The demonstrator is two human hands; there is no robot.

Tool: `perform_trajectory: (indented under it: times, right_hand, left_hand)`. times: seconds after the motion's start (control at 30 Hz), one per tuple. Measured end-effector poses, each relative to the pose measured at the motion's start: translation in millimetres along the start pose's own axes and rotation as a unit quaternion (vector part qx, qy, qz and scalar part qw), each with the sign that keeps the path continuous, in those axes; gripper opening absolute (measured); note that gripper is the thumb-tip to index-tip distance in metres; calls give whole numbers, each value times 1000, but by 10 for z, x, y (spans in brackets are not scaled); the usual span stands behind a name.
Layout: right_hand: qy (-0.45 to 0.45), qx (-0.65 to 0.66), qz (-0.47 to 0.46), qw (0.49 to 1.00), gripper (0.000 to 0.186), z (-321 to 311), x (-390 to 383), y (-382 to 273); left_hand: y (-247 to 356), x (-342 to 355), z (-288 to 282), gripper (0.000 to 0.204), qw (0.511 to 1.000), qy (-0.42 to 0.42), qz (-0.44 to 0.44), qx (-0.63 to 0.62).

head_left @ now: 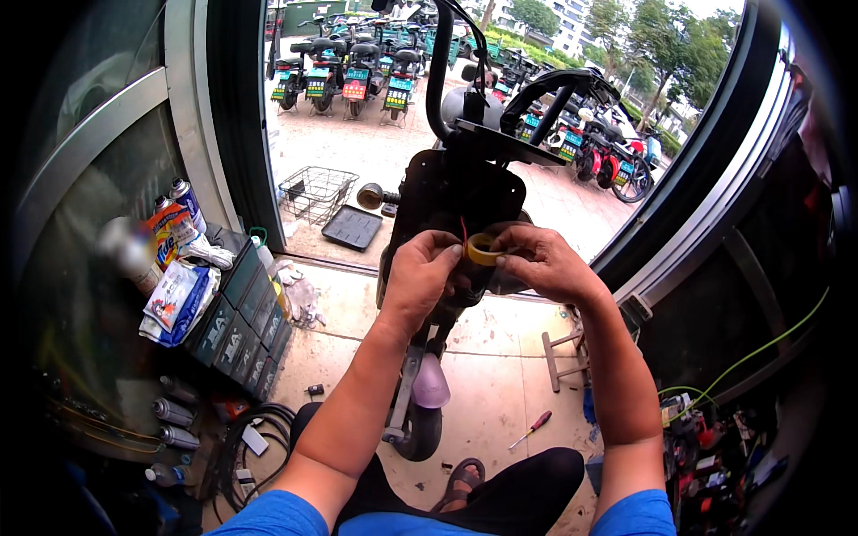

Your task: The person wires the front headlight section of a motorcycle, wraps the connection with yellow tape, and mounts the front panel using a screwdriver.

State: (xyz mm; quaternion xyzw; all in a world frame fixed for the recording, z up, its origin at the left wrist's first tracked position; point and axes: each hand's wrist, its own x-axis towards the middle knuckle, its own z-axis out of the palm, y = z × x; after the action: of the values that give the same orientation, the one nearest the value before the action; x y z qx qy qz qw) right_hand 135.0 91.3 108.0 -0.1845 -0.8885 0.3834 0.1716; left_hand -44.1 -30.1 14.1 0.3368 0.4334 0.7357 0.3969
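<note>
My left hand (424,272) is closed in a pinch on a thin red wire (464,227), which rises above my fingertips. Between the thumb and fingers of my right hand (543,261) is a roll of yellow tape (483,257), its ring tilted toward me and close against the left fingertips. Both hands are in front of the dark body panel (458,183) of an electric scooter. Above the panel rises its black handlebar (435,85). Lower down are a pale purple rounded part (431,382) and a small black wheel (420,435).
Left, dark battery boxes (234,335) carry bags and spray cans; black cable (234,447) coils below. A screwdriver (533,430) and a small stand (565,357) are on the right floor. Beyond the doorway lie a wire basket (317,192) and black tray (352,228); scooters (357,76) are parked behind.
</note>
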Motion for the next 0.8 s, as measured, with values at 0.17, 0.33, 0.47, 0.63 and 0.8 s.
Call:
perform_trajectory:
  times: [0.17,0.33,0.47,0.63,0.8]
  right_hand:
    - [-22,73,27,997,28,-46,30,109]
    - [-27,106,41,993,27,-1,19,90]
    - [-23,122,65,990,30,4,4,97]
    - [-22,208,154,966,35,-30,7,-44]
    - [-57,334,142,930,43,-22,-28,30]
  left_hand:
    - [-64,49,28,15,999,1,11,34]
    - [-208,61,113,19,914,108,225,321]
    - [-139,48,127,18,957,90,148,234]
    - [-82,6,172,15,984,84,85,132]
    - [-68,-20,234,15,985,127,80,81]
